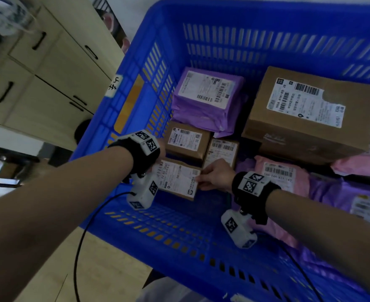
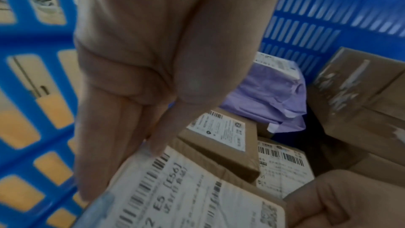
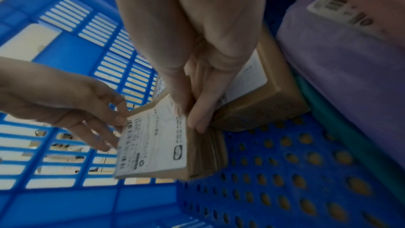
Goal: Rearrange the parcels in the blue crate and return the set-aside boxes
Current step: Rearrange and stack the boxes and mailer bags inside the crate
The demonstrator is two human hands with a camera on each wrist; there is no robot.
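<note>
A small brown box [image 1: 177, 182] with a white label sits low in the near left corner of the blue crate [image 1: 267, 25]. My left hand [image 3: 114, 133] pinches its left edge, thumb on the label [image 2: 186, 188]. My right hand [image 1: 203, 179] grips its right edge, fingers [image 3: 197, 119] down the side. Whether the box rests on the crate floor [image 1: 179, 219] I cannot tell. Behind it lie two more small brown boxes [image 1: 187, 140] [image 1: 222, 152], a purple bag [image 1: 206, 99] and a large brown box [image 1: 310, 114].
A pink bag [image 1: 282, 177] and purple bags [image 1: 343, 197] fill the crate's right side. The perforated crate floor [image 3: 285, 171] is bare near the front. Cream cabinets [image 1: 48, 73] stand left of the crate over a wooden floor [image 1: 105, 269].
</note>
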